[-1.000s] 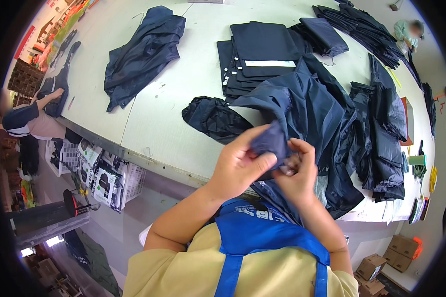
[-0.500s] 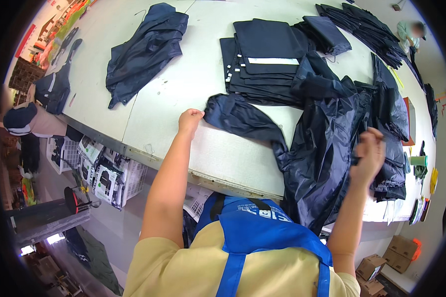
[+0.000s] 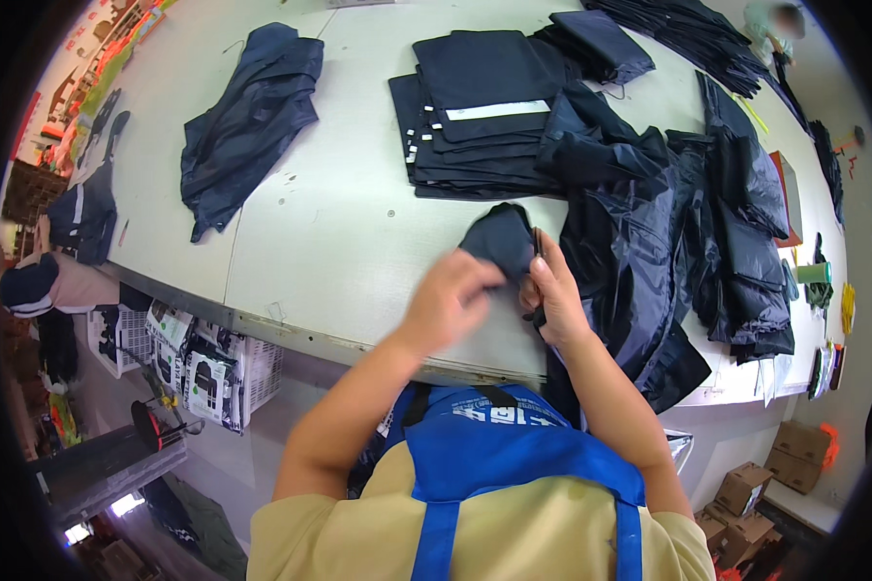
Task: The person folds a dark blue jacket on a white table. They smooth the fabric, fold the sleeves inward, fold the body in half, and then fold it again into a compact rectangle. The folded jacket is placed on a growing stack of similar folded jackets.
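A dark navy garment (image 3: 625,247) of shiny, thin fabric lies at the table's front edge, partly hanging over it. One end of its sleeve (image 3: 502,242) is raised and bunched between my hands. My right hand (image 3: 560,295) is closed on the sleeve's edge, thumb uppermost; a thin dark strip sticks up by the thumb, too small to name. My left hand (image 3: 448,302) is at the sleeve's left side, fingers bent toward the fabric and smeared by motion, so its grip is unclear.
Behind the sleeve stands a stack of folded dark garments (image 3: 489,73). Another dark garment (image 3: 252,126) lies at the left, and more dark garments (image 3: 746,242) are piled at the right. Crates with packages (image 3: 213,373) stand below the table. Other people are at the far left and far right.
My left hand has moved right, from the outstretched sleeve end to beside my right hand. The sleeve end has come in with it, and my right hand has moved left onto it.
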### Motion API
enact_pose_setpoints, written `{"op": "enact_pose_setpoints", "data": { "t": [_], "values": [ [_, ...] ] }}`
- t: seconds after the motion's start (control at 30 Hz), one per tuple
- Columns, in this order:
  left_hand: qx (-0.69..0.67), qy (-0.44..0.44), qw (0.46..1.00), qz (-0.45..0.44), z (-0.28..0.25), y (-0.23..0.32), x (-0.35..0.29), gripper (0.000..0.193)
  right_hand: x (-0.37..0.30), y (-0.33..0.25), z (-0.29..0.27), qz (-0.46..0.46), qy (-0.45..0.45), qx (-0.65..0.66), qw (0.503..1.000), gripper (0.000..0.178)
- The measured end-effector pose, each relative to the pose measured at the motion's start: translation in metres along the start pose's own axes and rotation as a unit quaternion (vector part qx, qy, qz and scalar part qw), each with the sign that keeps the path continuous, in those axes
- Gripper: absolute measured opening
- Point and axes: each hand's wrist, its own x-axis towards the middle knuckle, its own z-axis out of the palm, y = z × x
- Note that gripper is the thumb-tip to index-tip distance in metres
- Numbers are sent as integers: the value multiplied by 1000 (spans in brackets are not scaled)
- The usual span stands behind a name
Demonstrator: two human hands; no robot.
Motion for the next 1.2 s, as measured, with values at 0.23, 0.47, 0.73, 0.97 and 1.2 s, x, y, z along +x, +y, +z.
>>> {"op": "enact_pose_setpoints", "data": {
  "t": [0.23,0.47,0.73,0.97,1.2],
  "values": [
    [-95,110,989,-30,-4,51,-7,41,-37,-38,-21,94,-20,142,985,47],
    [-442,-41,852,-277,-20,51,1,36,-45,-48,-23,167,29,273,947,55],
    [-531,-53,806,-257,-34,71,0,33,-51,-51,-18,133,24,197,971,54],
    [-423,-66,886,-177,-40,75,3,32,-61,-94,-17,-284,44,-382,878,30],
    [-403,-94,875,-250,-53,95,17,24,-71,-135,28,-322,-144,-518,780,38]
  ]
}}
